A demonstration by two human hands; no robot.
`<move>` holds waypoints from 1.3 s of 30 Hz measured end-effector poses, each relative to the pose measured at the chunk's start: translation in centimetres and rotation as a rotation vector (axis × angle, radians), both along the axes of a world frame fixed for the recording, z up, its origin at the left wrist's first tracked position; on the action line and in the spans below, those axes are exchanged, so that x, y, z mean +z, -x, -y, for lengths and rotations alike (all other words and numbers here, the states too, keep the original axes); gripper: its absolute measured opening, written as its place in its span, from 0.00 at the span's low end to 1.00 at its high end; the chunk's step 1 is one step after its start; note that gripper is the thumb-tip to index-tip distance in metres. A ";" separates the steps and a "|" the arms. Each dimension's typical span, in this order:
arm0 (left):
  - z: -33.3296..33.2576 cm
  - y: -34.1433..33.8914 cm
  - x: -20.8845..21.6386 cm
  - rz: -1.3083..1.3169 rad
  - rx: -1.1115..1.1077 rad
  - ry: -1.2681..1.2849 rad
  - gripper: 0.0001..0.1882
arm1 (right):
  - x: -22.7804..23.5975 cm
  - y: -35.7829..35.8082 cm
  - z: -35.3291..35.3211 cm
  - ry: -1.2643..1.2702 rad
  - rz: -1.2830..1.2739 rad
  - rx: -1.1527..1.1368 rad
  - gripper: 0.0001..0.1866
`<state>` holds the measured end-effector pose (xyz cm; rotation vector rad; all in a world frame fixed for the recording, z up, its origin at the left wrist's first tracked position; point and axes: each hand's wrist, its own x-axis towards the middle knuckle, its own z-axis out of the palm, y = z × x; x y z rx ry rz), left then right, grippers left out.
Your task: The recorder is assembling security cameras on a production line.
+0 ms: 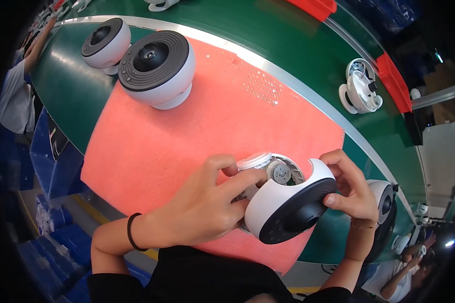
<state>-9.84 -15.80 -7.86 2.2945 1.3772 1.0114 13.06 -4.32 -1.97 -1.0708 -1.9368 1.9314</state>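
Note:
A ball-shaped camera, its two halves parted, is between my hands over the pink mat (pixel 151 151). My right hand (pixel 354 189) grips the right side of its front shell (pixel 288 209), white with a black ringed face tilted toward me. My left hand (pixel 202 202) is closed around the left side of the camera, its fingers reaching into the gap between the halves. Some fingertips are hidden there. Behind the shell lies the open rear half, where a round metal motor-like part (pixel 280 172) shows beside a white round base (pixel 255 160).
Two assembled ball cameras (pixel 156 65) (pixel 106 43) stand at the far left. Small screws (pixel 263 86) lie in rows on the mat. An opened camera (pixel 360 88) and a red bin (pixel 393 83) sit beyond the metal rail. Another camera (pixel 381 202) is beside my right wrist. Other people work at both sides.

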 end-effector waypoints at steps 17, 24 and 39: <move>2.2 -0.5 1.2 0.297 0.313 0.330 0.24 | -0.8 2.5 -0.7 -0.005 0.168 0.120 0.20; 1.3 -0.5 1.7 0.096 0.323 0.394 0.24 | -0.4 2.4 -1.5 -0.306 0.185 0.166 0.19; -0.2 0.3 2.2 -0.046 0.283 0.538 0.24 | -0.8 2.7 -2.3 -0.682 0.473 0.362 0.19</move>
